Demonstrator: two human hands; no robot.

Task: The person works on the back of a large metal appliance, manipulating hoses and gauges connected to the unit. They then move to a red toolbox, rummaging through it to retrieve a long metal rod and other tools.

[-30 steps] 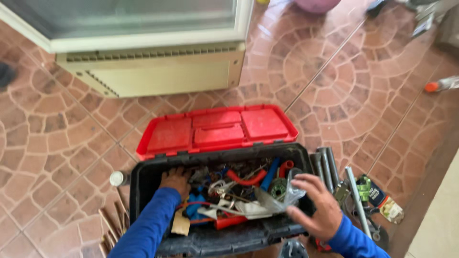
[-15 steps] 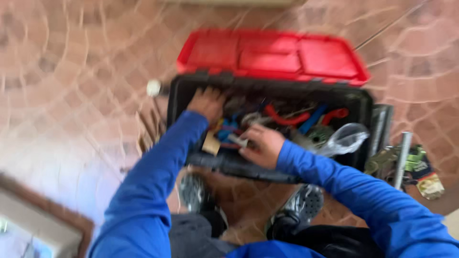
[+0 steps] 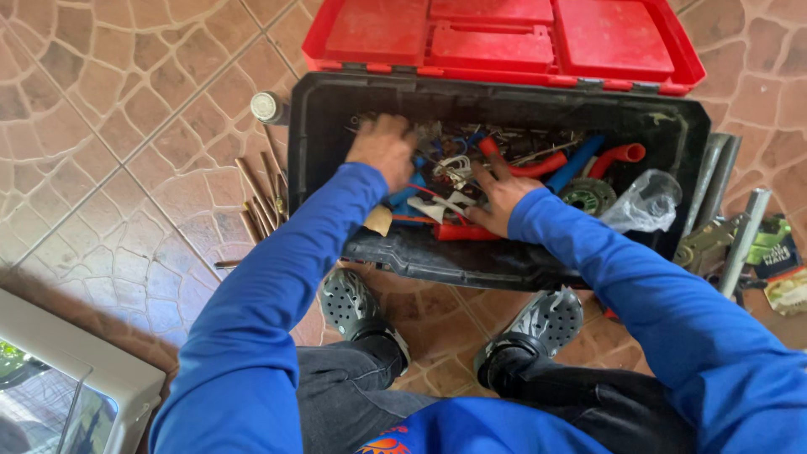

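A black plastic toolbox (image 3: pixel 319 143) stands open on the floor, and its red ribbed lid (image 3: pixel 504 38) is folded back on the far side. Both hands of the person are inside it. The left hand (image 3: pixel 384 150) lies with the back upward in the far left corner, the fingers bent down among the tools; whether it holds something cannot be told. The right hand (image 3: pixel 498 197) is spread flat on the pile near the middle, the fingers wide, closed on nothing. Below it lies a red handle (image 3: pixel 462 233), and further right there are a curved red pipe piece (image 3: pixel 618 157), a blue tube (image 3: pixel 574 164) and a round metal disc (image 3: pixel 587 197). A crumpled clear plastic bag (image 3: pixel 643 203) rests on the right edge of the box. On the floor to the left lie thin copper rods (image 3: pixel 256 197) and a small metal can (image 3: pixel 267 107). To the right lie grey metal pipes (image 3: pixel 714 181). The floor is of brown tiles (image 3: pixel 109 126) with a stone pattern. The sleeves (image 3: pixel 286 277) are of smooth blue fabric.
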